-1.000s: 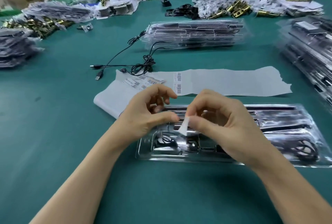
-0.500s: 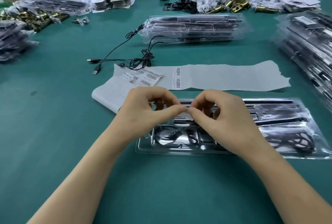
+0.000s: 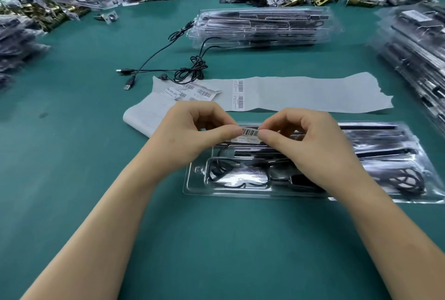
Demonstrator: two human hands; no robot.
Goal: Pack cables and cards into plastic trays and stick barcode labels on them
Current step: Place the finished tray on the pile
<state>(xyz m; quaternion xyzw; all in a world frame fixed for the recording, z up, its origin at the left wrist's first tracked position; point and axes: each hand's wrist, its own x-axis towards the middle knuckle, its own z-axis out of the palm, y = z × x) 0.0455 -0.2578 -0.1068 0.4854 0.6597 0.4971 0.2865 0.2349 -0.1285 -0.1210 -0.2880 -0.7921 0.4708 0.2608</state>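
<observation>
Broadly, the green table [image 3: 72,203] carries heaps of packed goods round its edges, with a stack of filled clear trays [image 3: 262,27] at the far middle and another stack [image 3: 414,54] down the right side. Nearer, one filled plastic tray [image 3: 192,186] lies lengthwise just in front of the person, a coiled black cable [image 3: 218,170] showing in its left compartment. Behind the tray lies a long strip of label backing paper [image 3: 313,92] carrying two barcode stickers [image 3: 240,94], and a loose USB cable [image 3: 168,68] sprawls beyond it. Over the tray's far left part, the left hand [image 3: 190,140] and right hand [image 3: 310,145] each pinch one end of a single barcode label [image 3: 250,133] between thumb and forefinger, the other fingers curled in. The label is stretched flat between them, bars facing up; whether it touches the plastic cannot be told. The labelling step seems to be in hand. The next move likely calls for lowering the label squarely onto a flat patch of the tray, then pressing it smooth without creases.
</observation>
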